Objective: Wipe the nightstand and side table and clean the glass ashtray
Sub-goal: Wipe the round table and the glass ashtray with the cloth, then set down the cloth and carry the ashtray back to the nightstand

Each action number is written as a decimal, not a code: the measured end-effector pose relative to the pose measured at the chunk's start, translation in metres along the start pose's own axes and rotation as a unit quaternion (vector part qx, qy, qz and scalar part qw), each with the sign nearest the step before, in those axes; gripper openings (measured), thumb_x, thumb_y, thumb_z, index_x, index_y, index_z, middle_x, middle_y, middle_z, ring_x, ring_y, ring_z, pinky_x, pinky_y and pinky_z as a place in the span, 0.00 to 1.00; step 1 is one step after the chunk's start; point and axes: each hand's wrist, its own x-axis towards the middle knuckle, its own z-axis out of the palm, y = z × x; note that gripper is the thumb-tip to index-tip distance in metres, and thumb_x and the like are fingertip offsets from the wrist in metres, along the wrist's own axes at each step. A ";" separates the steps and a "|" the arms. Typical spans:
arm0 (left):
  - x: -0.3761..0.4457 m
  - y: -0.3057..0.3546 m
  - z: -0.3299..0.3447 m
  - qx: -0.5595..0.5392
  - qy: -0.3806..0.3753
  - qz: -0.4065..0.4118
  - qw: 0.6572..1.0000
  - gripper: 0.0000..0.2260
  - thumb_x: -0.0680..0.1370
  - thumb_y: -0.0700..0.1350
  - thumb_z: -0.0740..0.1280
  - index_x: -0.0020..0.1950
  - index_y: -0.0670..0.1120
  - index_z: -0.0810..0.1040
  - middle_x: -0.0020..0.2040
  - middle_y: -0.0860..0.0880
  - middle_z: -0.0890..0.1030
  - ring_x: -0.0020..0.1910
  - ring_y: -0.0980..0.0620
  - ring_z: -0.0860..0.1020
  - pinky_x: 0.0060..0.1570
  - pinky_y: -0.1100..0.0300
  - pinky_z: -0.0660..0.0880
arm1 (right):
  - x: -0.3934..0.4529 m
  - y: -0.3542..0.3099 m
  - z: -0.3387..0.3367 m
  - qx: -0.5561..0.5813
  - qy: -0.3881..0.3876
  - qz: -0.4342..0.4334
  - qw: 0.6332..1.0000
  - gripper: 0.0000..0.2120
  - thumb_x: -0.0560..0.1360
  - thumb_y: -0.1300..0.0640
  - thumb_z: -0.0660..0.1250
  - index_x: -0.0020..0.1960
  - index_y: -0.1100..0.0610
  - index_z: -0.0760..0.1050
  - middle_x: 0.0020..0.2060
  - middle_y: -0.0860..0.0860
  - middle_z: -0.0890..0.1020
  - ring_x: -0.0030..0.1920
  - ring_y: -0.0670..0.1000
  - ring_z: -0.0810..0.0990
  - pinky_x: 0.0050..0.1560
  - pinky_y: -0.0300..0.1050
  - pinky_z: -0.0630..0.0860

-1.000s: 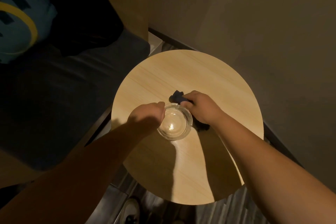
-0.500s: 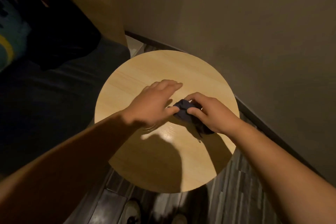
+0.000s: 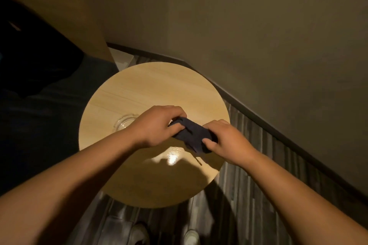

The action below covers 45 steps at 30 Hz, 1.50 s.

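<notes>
Both hands are above the round, pale wood-grain counter (image 3: 151, 85), each closed on the same dark blue cloth (image 3: 192, 135); the left hand (image 3: 157, 125) pinches the cloth's far-left end with fingers curled over it, and the right hand (image 3: 225, 143) grips the near-right end, thumb pressed on top and fingers wrapped beneath; the cloth is bunched and stretched between them, with a thin loose thread or loop (image 3: 198, 160) dangling from its lower edge over the counter; whether the cloth touches the counter top cannot be told. The glass ashtray (image 3: 124, 123) sits on the counter just left of the left hand, partly hidden behind that wrist, its clear rim catching a little light. A bright glare spot (image 3: 172, 158) lies on the counter near the hands, with the forearms' shadow falling across the near half. To the left of the counter is a dark upholstered seat (image 3: 49, 109); a tan wooden panel (image 3: 65, 16) stands behind it; beyond the counter a plain wall meets a dark baseboard (image 3: 278, 131); the striped grey floor (image 3: 249, 195) shows at right, and two light shoes (image 3: 139, 233) show at the bottom edge.
</notes>
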 end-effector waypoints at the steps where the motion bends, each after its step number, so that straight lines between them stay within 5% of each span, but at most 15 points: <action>1: -0.002 -0.002 0.003 0.020 -0.003 -0.004 1.000 0.05 0.77 0.47 0.65 0.52 0.52 0.75 0.47 0.54 0.78 0.45 0.53 0.75 0.41 0.59 0.70 | -0.002 0.002 -0.002 0.005 0.006 -0.007 1.000 0.11 0.75 0.54 0.66 0.57 0.54 0.75 0.48 0.50 0.79 0.50 0.52 0.74 0.48 0.44 0.69; 4: -0.009 -0.002 0.018 0.120 0.015 -0.009 0.993 0.06 0.75 0.47 0.65 0.51 0.53 0.71 0.43 0.55 0.74 0.44 0.51 0.72 0.40 0.64 0.61 | -0.004 0.006 -0.008 0.021 0.025 -0.014 0.999 0.08 0.75 0.55 0.67 0.54 0.53 0.77 0.46 0.48 0.77 0.47 0.50 0.75 0.46 0.44 0.71; 8: -0.015 -0.003 0.037 0.238 0.026 -0.017 0.971 0.12 0.75 0.47 0.64 0.58 0.50 0.73 0.50 0.48 0.77 0.50 0.45 0.73 0.49 0.51 0.65 | 0.007 0.005 -0.011 -0.047 0.012 -0.039 0.998 0.09 0.75 0.53 0.66 0.54 0.52 0.76 0.48 0.50 0.78 0.48 0.51 0.76 0.44 0.43 0.69; 15: -0.033 -0.024 0.061 0.278 0.129 -0.037 0.951 0.07 0.72 0.39 0.68 0.49 0.41 0.77 0.45 0.42 0.79 0.44 0.41 0.76 0.43 0.49 0.70 | 0.025 0.005 0.021 -0.158 0.084 -0.107 0.978 0.07 0.70 0.65 0.69 0.47 0.61 0.76 0.44 0.59 0.78 0.43 0.60 0.76 0.42 0.53 0.73; 18: -0.061 -0.025 0.100 0.296 0.068 -0.049 0.952 0.03 0.72 0.38 0.70 0.46 0.43 0.80 0.43 0.43 0.82 0.40 0.44 0.79 0.40 0.51 0.76 | -0.002 0.008 0.076 -0.119 0.050 -0.106 0.986 0.07 0.71 0.64 0.69 0.49 0.63 0.78 0.46 0.62 0.80 0.46 0.63 0.79 0.45 0.59 0.76; 20: -0.086 -0.027 0.131 0.283 0.005 -0.069 0.957 0.10 0.71 0.42 0.74 0.51 0.43 0.81 0.53 0.40 0.82 0.50 0.42 0.81 0.46 0.49 0.79 | -0.028 0.013 0.107 0.086 0.025 0.014 0.996 0.14 0.75 0.61 0.68 0.60 0.59 0.77 0.59 0.59 0.79 0.60 0.59 0.77 0.61 0.60 0.72; 22: -0.103 -0.029 0.149 0.257 -0.015 -0.096 0.962 0.20 0.71 0.47 0.74 0.60 0.41 0.79 0.64 0.39 0.77 0.61 0.40 0.77 0.56 0.45 0.76 | -0.050 0.024 0.122 0.184 0.004 0.088 0.979 0.27 0.74 0.56 0.70 0.71 0.46 0.67 0.71 0.48 0.69 0.73 0.50 0.64 0.73 0.51 0.60; 25: -0.111 -0.030 0.155 0.267 -0.027 -0.110 0.957 0.28 0.73 0.56 0.69 0.67 0.40 0.74 0.69 0.39 0.71 0.68 0.41 0.70 0.63 0.41 0.69 | -0.064 0.039 0.130 0.056 -0.056 0.056 0.995 0.46 0.70 0.51 0.74 0.74 0.34 0.46 0.76 0.38 0.53 0.76 0.45 0.49 0.73 0.41 0.48; 27: -0.114 -0.033 0.156 0.278 -0.049 -0.096 0.955 0.31 0.78 0.59 0.61 0.74 0.41 0.64 0.75 0.40 0.60 0.74 0.41 0.60 0.70 0.41 0.56 | -0.063 0.037 0.126 0.018 -0.057 0.038 0.997 0.48 0.70 0.51 0.73 0.74 0.34 0.41 0.75 0.37 0.49 0.76 0.44 0.45 0.70 0.36 0.41; 30: -0.121 -0.038 0.154 0.288 -0.072 -0.086 0.951 0.31 0.80 0.60 0.53 0.77 0.43 0.54 0.77 0.42 0.50 0.76 0.42 0.50 0.72 0.42 0.45 | -0.061 0.034 0.126 -0.088 -0.078 -0.036 0.992 0.42 0.73 0.50 0.70 0.76 0.42 0.45 0.76 0.43 0.49 0.75 0.41 0.39 0.72 0.37 0.32; 33: -0.125 -0.036 0.144 0.292 -0.083 -0.070 0.950 0.28 0.80 0.59 0.54 0.76 0.43 0.59 0.77 0.42 0.57 0.76 0.41 0.56 0.72 0.41 0.53 | -0.054 0.029 0.118 -0.152 -0.043 -0.071 0.985 0.29 0.73 0.49 0.69 0.72 0.52 0.66 0.72 0.53 0.67 0.74 0.53 0.61 0.74 0.50 0.42; 36: -0.121 -0.035 0.131 0.270 -0.028 -0.049 0.961 0.21 0.79 0.55 0.59 0.65 0.44 0.74 0.66 0.41 0.75 0.63 0.41 0.73 0.61 0.47 0.70 | -0.031 0.010 0.099 -0.165 0.034 -0.104 0.980 0.15 0.77 0.45 0.62 0.56 0.53 0.78 0.53 0.53 0.82 0.57 0.57 0.78 0.69 0.56 0.61; 39: -0.121 -0.035 0.111 0.251 0.084 -0.067 0.962 0.11 0.77 0.50 0.63 0.43 0.44 0.78 0.38 0.44 0.79 0.35 0.46 0.77 0.38 0.57 0.71 | 0.001 -0.014 0.076 -0.214 0.009 -0.105 0.971 0.19 0.80 0.43 0.52 0.45 0.51 0.77 0.40 0.50 0.80 0.44 0.55 0.77 0.49 0.49 0.66; 45: -0.130 -0.067 0.076 0.182 0.258 -0.232 0.920 0.13 0.74 0.53 0.68 0.49 0.45 0.73 0.42 0.47 0.75 0.41 0.48 0.73 0.44 0.53 0.70 | 0.053 -0.051 0.074 -0.091 0.051 -0.050 0.993 0.15 0.76 0.43 0.63 0.42 0.55 0.72 0.39 0.52 0.78 0.44 0.57 0.75 0.44 0.47 0.64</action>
